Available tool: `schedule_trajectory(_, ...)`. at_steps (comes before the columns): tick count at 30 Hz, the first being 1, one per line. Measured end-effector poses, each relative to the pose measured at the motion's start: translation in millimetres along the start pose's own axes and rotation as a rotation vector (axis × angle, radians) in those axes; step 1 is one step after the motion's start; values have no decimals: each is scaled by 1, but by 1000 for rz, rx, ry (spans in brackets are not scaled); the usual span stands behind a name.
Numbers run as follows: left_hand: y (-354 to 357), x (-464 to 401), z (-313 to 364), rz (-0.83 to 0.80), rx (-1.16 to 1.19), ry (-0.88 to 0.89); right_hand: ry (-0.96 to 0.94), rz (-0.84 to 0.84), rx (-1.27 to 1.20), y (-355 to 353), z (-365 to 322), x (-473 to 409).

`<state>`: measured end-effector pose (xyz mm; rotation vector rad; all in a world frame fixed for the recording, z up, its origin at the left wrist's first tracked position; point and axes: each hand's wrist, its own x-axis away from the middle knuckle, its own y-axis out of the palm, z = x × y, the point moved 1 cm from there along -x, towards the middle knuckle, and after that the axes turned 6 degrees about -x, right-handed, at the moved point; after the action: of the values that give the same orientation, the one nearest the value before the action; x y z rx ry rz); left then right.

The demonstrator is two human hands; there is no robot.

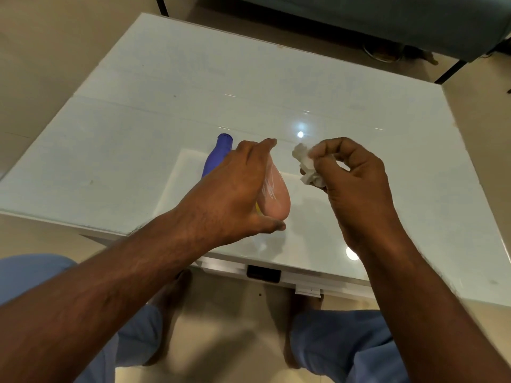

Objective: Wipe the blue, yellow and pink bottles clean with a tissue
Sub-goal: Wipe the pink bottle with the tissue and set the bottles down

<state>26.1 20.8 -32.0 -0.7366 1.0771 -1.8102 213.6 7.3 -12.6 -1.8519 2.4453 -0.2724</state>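
My left hand (235, 189) grips the pink bottle (275, 194) above the glass table; the bottle's wide bottom points toward me and white streaks show on its side. To its right, my right hand (356, 183) pinches a crumpled white tissue (308, 165), held a short gap away from the pink bottle. The blue bottle (217, 154) lies on the table behind my left hand, cap end pointing away. A small sliver of the yellow bottle (257, 208) peeks out beneath my left hand; the rest of it is hidden.
The white glass table (166, 92) reaches its near edge just below my hands. My knees in blue trousers (340, 344) and bare feet are under it. A dark sofa (387, 20) and a metal dish (383, 52) on the floor lie beyond the far edge.
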Motion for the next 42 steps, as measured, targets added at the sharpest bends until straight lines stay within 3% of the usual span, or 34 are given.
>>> schedule_trajectory(11,-3,0,3,-33,-6,-20,19,-76,-18,2,-2,1)
schedule_trajectory(42,-1,3,2,8,-6,16,14,60,-336,-10,1,-3)
